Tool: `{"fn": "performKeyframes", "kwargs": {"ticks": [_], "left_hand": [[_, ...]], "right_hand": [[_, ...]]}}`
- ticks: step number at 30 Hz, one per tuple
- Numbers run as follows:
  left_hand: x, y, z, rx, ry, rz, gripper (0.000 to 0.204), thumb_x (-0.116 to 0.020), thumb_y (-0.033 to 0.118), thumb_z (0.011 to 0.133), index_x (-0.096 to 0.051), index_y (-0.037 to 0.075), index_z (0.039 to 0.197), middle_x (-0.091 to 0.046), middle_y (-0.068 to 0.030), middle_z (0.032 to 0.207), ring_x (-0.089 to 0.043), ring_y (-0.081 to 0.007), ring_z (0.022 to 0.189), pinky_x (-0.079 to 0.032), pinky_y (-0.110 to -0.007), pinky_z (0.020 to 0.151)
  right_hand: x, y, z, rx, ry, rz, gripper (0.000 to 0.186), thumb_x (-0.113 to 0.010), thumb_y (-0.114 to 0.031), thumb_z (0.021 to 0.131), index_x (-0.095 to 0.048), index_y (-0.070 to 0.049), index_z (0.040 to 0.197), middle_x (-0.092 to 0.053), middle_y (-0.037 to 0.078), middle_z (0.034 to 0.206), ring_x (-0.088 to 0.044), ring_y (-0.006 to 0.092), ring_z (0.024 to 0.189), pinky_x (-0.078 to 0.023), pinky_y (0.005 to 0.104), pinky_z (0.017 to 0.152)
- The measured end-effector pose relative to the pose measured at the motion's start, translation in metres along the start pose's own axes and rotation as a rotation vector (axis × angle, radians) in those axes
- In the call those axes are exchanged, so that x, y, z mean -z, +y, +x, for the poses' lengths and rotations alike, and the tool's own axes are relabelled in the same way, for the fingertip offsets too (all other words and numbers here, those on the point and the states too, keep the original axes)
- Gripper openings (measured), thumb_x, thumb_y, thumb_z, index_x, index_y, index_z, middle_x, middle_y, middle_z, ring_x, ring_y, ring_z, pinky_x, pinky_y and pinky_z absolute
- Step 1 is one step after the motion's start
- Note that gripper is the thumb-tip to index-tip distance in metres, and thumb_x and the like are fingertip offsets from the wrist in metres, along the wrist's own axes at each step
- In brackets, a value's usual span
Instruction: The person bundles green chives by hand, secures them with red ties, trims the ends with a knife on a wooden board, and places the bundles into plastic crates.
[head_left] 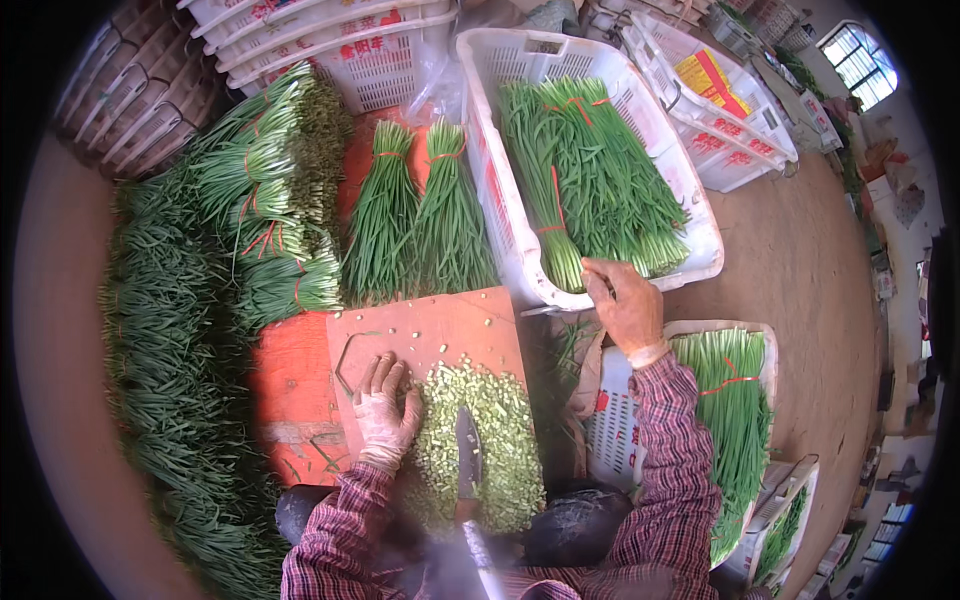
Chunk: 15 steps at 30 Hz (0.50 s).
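My left hand (386, 412), in a thin pale glove, lies flat with its fingers stretched out on the reddish cutting board (430, 320). Beside it is a heap of chopped pale green stem ends (510, 430). A knife (468, 450) rests on that heap, its pale wrapped handle pointing toward me, and neither hand is on it. My right hand (630, 305) is at the near edge of a white plastic crate (700, 235). Its thumb and forefinger are apart, close to the cut end of a banded bundle of garlic chives (562, 260); whether they touch it is unclear.
Two banded bundles (385, 210) lie beyond the board on orange sheeting (295, 375). More chives (170, 350) are piled along the left. A second filled crate (768, 385) stands by my right forearm. Stacked crates (330, 55) rise at the back, another stack (720, 120) at the far right.
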<state>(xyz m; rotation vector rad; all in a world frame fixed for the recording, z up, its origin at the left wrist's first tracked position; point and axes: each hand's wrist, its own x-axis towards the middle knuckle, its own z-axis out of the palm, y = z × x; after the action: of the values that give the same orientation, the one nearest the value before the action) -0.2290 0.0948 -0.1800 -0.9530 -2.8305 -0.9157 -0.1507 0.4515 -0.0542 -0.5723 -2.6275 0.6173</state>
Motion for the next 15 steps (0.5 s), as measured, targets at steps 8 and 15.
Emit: {"fn": "performKeyframes", "kwargs": {"ticks": [8,15], "left_hand": [[0.000,-0.002,-0.003,0.032,0.014,0.017,0.048,-0.065,0.018,0.084,-0.058,0.009,0.130,-0.054,-0.0132,0.143,-0.047,-0.0361,0.134,-0.035,-0.052,0.110],[0.007,0.004,0.009,0.075,-0.044,-0.048,0.046,-0.064,0.027,0.084,-0.060,0.010,0.126,-0.053,-0.0117,0.142,-0.045,-0.0334,0.136,-0.037,-0.050,0.108]], "right_hand": [[-0.079,0.033,0.009,0.191,0.122,-0.188,0.018,-0.061,-0.026,0.091,-0.072,-0.013,0.085,-0.070,0.008,0.078,-0.066,0.0299,0.067,-0.051,0.0440,0.064],[-0.085,0.076,0.001,0.098,0.043,-0.341,0.025,-0.054,-0.029,0.097,-0.072,-0.011,0.098,-0.071,0.009,0.096,-0.067,0.0319,0.086,-0.052,0.0451,0.076]]}}
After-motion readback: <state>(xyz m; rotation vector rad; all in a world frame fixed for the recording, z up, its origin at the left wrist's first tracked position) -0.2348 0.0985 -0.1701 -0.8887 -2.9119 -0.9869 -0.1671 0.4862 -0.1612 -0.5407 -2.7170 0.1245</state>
